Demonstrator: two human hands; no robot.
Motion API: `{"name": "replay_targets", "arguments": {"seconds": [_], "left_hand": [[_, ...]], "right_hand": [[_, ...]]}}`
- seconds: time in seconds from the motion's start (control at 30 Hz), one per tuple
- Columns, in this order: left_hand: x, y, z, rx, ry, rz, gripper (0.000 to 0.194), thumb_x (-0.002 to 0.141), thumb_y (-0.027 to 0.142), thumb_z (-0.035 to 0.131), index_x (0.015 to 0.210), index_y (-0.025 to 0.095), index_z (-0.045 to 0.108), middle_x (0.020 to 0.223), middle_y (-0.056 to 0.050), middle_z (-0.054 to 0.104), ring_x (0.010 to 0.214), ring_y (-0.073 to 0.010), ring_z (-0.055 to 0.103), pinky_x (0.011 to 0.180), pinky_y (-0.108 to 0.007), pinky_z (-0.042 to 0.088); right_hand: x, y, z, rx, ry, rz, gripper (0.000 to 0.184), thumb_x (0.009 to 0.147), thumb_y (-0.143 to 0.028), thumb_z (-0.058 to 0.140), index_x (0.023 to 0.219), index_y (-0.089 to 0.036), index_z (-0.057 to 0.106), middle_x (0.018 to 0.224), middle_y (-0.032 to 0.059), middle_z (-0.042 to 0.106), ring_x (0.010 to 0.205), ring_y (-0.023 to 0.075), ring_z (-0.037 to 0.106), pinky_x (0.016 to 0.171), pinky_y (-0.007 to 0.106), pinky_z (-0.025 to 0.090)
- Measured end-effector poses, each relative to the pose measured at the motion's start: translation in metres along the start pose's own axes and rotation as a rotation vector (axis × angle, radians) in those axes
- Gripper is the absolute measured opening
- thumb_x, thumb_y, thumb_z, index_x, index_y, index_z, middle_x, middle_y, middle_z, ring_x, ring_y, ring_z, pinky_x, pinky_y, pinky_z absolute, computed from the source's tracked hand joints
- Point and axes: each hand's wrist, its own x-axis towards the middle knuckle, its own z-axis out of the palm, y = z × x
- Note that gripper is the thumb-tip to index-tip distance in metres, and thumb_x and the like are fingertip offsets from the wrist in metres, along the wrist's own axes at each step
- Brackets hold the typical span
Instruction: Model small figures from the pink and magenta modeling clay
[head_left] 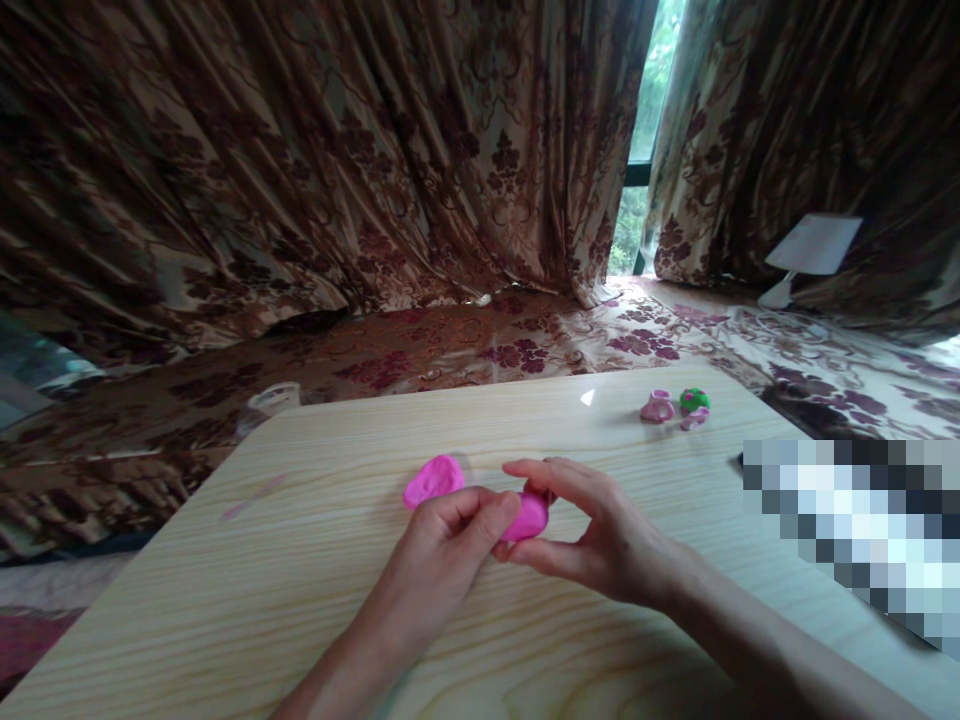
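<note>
A smooth lump of bright pink modelling clay (529, 518) is held between both hands above the table. My left hand (450, 555) pinches its left side, thumb on top. Around its right side curve the thumb and fingers of my right hand (600, 530), gripping the lump from above and below. Just beyond my left hand, a flattened pink clay piece (435, 479) with a dented surface lies on the wooden table (315, 590).
Pale pink shaped pieces (657, 408) and a green ball with pink spots (694, 401) sit at the far right of the table. A thin pinkish strip (253, 497) lies at left. A pixelated object (862, 530) covers the right edge. A white lamp (814, 247) stands behind.
</note>
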Motion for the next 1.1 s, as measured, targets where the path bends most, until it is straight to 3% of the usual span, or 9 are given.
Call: {"name": "replay_targets", "arguments": {"seconds": [0.2, 0.37, 0.57, 0.73, 0.9, 1.1], "left_hand": [[0.0006, 0.0005, 0.0003, -0.016, -0.006, 0.002, 0.029, 0.082, 0.041, 0.051, 0.087, 0.017, 0.067, 0.075, -0.002, 0.061, 0.072, -0.0141, 0.052, 0.065, -0.023, 0.038], [0.0013, -0.0006, -0.0001, 0.002, 0.010, -0.030, 0.030, 0.081, 0.042, 0.052, 0.080, 0.017, 0.067, 0.070, 0.000, 0.060, 0.068, -0.0125, 0.051, 0.063, -0.022, 0.038], [0.0006, -0.0023, 0.0001, 0.016, -0.024, -0.025, 0.029, 0.081, 0.041, 0.053, 0.081, 0.016, 0.066, 0.072, -0.001, 0.060, 0.069, -0.0124, 0.050, 0.064, -0.022, 0.037], [0.0003, -0.0033, -0.0002, 0.046, -0.033, -0.019, 0.033, 0.083, 0.041, 0.049, 0.072, 0.015, 0.065, 0.067, -0.001, 0.059, 0.067, -0.0126, 0.050, 0.065, -0.023, 0.037], [0.0014, 0.0000, 0.0012, 0.002, -0.074, -0.003, 0.029, 0.082, 0.041, 0.051, 0.084, 0.016, 0.065, 0.076, -0.002, 0.062, 0.077, -0.0149, 0.053, 0.069, -0.023, 0.039], [0.0007, -0.0057, 0.0004, 0.036, -0.045, -0.015, 0.034, 0.085, 0.040, 0.045, 0.069, 0.014, 0.061, 0.064, 0.000, 0.056, 0.069, -0.0135, 0.051, 0.065, -0.023, 0.037]], "right_hand": [[0.0024, 0.0012, -0.0036, 0.035, -0.113, 0.073, 0.028, 0.079, -0.030, 0.063, 0.103, -0.017, 0.063, 0.079, 0.0042, 0.062, 0.073, 0.0139, 0.056, 0.067, 0.025, 0.046], [-0.0001, 0.0021, -0.0021, 0.003, -0.059, 0.024, 0.048, 0.074, -0.037, 0.067, 0.115, -0.016, 0.056, 0.097, 0.0084, 0.064, 0.085, 0.0171, 0.058, 0.077, 0.029, 0.046], [0.0002, 0.0039, 0.0007, 0.030, -0.083, 0.033, 0.028, 0.077, -0.032, 0.065, 0.102, -0.018, 0.063, 0.082, 0.0041, 0.065, 0.074, 0.0139, 0.058, 0.069, 0.025, 0.045], [-0.0001, 0.0018, -0.0014, 0.029, -0.065, 0.045, 0.047, 0.072, -0.037, 0.069, 0.113, -0.017, 0.058, 0.087, 0.0044, 0.065, 0.077, 0.0139, 0.059, 0.072, 0.025, 0.045], [0.0000, 0.0016, -0.0008, 0.018, -0.135, 0.069, 0.029, 0.079, -0.036, 0.063, 0.102, -0.018, 0.063, 0.079, 0.0027, 0.064, 0.072, 0.0128, 0.058, 0.068, 0.024, 0.044], [-0.0018, 0.0008, -0.0006, 0.043, -0.119, 0.085, 0.042, 0.073, -0.037, 0.068, 0.109, -0.018, 0.057, 0.091, 0.0027, 0.066, 0.077, 0.0129, 0.060, 0.072, 0.023, 0.045]]}}
